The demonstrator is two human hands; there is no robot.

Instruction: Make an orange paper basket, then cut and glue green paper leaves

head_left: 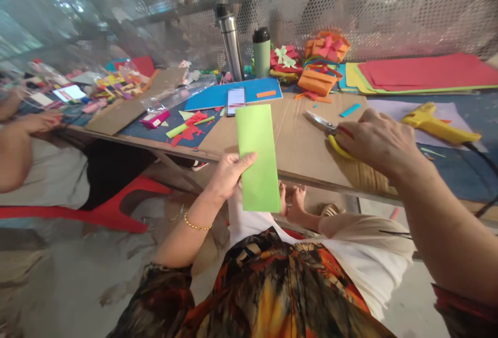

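Note:
My left hand (pixel 231 172) pinches a folded sheet of light green paper (pixel 259 167) at its left edge, thumb on top. The paper stands upright over my lap, in front of the table edge. On the right, my right hand (pixel 379 138) is closed over the handles of a pair of scissors (pixel 323 121) lying on the cardboard. One yellow handle loop shows below the hand, and the blades point to the far left. My fingertips are partly hidden under the hand. A blue paper strip (pixel 350 110) lies just beyond the scissors.
A yellow glue gun (pixel 439 125) rests on lilac paper at right. Behind are stacked coloured sheets (pixel 428 72), orange paper bags (pixel 318 80), a green tumbler (pixel 261 53) and a steel flask (pixel 231 42). A phone (pixel 236 100) stands mid-table. Another person's arm (pixel 23 141) is at left.

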